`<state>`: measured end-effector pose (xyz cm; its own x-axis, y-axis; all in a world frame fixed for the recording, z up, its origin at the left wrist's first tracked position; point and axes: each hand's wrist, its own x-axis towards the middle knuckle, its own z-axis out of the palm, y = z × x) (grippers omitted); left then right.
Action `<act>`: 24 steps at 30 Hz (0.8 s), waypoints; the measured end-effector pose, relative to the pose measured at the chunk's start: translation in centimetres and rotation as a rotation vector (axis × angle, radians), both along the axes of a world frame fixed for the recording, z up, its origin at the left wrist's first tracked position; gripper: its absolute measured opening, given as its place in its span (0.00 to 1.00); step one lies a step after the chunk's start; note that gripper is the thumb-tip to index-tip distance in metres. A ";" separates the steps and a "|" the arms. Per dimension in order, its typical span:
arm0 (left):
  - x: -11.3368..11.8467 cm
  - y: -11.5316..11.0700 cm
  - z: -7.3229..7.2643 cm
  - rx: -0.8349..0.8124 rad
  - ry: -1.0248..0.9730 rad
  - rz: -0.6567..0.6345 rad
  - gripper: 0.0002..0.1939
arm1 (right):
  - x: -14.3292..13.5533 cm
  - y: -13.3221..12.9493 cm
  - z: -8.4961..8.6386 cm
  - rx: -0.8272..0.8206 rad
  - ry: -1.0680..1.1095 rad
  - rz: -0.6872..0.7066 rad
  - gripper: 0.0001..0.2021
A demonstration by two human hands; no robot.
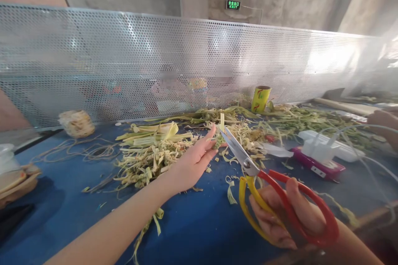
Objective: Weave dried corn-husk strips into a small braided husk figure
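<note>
My right hand (273, 211) is wrapped round the handles of a pair of scissors (239, 151), one loop red and the other yellow. The blades point up and to the left and look nearly closed. Their tips are beside a small pale-green plant strip (222, 121) at the fingertips of my left hand (197, 157). The fingers of that hand are fairly straight and pinch the strip, whose lower part they partly hide. Left of this hand lies a heap of dried, shredded plant strips (149, 157). A few cut curls (230, 192) rest on the blue tabletop (202, 223).
A perforated metal screen (124, 66) borders the table's far side. Near it stands a yellow roll (260, 99). To the right are a purple power strip (320, 165), white plugs with cables, and another person's hand (385, 122). Twine (83, 149) and a basket (18, 184) lie left.
</note>
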<state>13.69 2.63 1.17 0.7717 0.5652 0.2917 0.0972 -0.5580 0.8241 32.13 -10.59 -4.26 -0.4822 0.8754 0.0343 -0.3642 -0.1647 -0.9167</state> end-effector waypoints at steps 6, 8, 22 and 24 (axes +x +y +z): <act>-0.4 0.1 -0.6 0.001 0.014 -0.044 0.25 | 0.0 -0.6 0.0 -0.069 -0.022 -0.007 0.36; -0.6 0.4 -0.8 0.055 0.026 -0.045 0.22 | -0.1 -0.6 -0.1 -0.117 -0.038 -0.002 0.36; 0.7 1.4 -0.3 -0.037 -0.005 -0.228 0.18 | -0.2 0.3 0.1 -0.208 -0.096 -0.032 0.37; 1.0 1.4 -0.4 -0.063 -0.004 -0.232 0.20 | 0.0 0.5 0.2 -0.190 -0.101 -0.068 0.37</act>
